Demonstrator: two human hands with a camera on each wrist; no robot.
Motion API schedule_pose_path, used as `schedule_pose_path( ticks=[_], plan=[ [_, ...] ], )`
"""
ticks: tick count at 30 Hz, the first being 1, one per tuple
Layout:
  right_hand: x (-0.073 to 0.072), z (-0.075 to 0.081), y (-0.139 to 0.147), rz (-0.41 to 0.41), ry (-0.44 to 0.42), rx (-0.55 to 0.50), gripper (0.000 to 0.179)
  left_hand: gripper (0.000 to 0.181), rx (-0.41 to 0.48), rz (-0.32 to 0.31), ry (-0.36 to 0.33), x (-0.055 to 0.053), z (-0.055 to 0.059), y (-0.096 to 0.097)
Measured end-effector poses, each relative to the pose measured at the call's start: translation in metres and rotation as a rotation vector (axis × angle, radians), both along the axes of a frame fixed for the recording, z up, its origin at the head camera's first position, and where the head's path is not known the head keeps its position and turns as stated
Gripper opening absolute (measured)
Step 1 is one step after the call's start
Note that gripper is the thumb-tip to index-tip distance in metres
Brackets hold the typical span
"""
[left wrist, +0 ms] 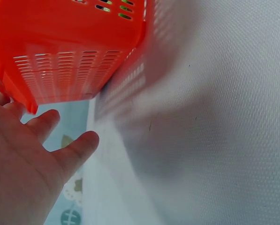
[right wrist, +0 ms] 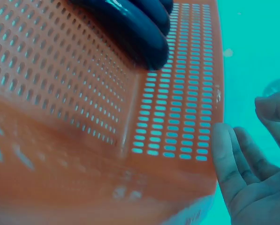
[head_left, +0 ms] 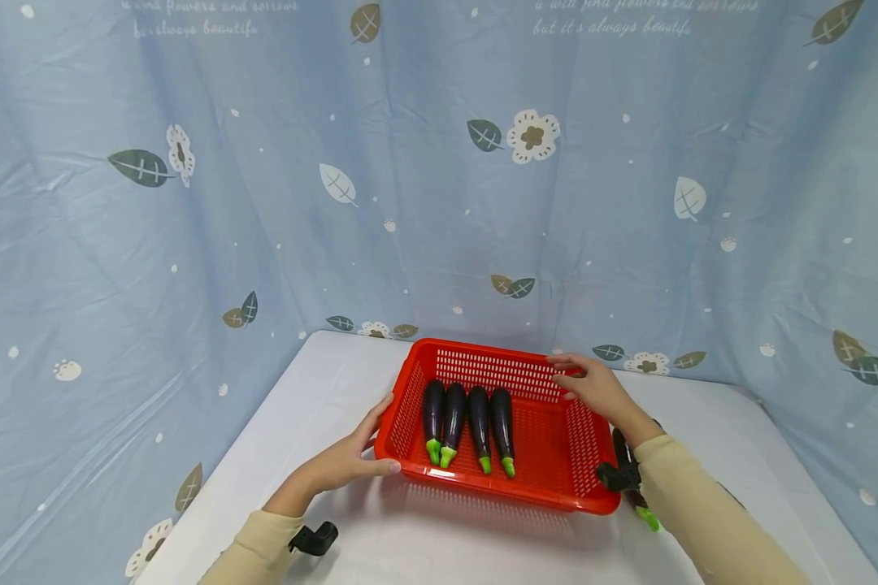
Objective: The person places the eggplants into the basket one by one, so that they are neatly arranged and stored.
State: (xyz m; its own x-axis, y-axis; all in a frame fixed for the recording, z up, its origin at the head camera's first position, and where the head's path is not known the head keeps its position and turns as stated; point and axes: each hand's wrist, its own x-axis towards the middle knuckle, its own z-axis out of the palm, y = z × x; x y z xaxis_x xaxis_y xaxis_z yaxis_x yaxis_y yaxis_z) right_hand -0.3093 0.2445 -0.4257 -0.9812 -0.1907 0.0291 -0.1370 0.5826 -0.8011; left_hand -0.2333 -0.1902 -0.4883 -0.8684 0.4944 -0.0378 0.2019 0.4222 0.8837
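Observation:
A red plastic basket [head_left: 545, 426] with slotted walls holds several dark eggplants [head_left: 455, 418] in its left half, side by side with green stem ends toward me. My left hand [head_left: 344, 465] is at the basket's left end, fingers and thumb spread; in the left wrist view, fingertips [left wrist: 18, 108] meet the rim. At the far right part of the basket is my right hand [head_left: 598, 392], its fingers extended. The right wrist view has one fingertip [right wrist: 221, 136] against the rim and the thumb apart. Another eggplant [head_left: 649, 517] lies outside, right of the basket, partly hidden by the right wrist.
The basket stands on a white-covered table [head_left: 410, 544]. A pale blue patterned curtain [head_left: 439, 203] hangs behind and at both sides. A dark object [head_left: 732, 494], mostly covered by the right sleeve, shows on the right. Each wrist wears a black camera mount [head_left: 315, 538].

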Motion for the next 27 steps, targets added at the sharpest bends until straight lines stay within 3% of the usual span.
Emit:
schedule_pose_path(
  ticks=[12, 27],
  plan=[
    [0.007, 0.002, 0.019, -0.019, -0.017, -0.023, 0.043, 0.109, 0.018, -0.019, 0.016, 0.000, 0.001, -0.002],
    [0.015, -0.007, 0.048, -0.082, 0.041, 0.004, 0.044, 0.108, 0.005, -0.009, 0.001, 0.000, 0.000, -0.001]
  ],
)
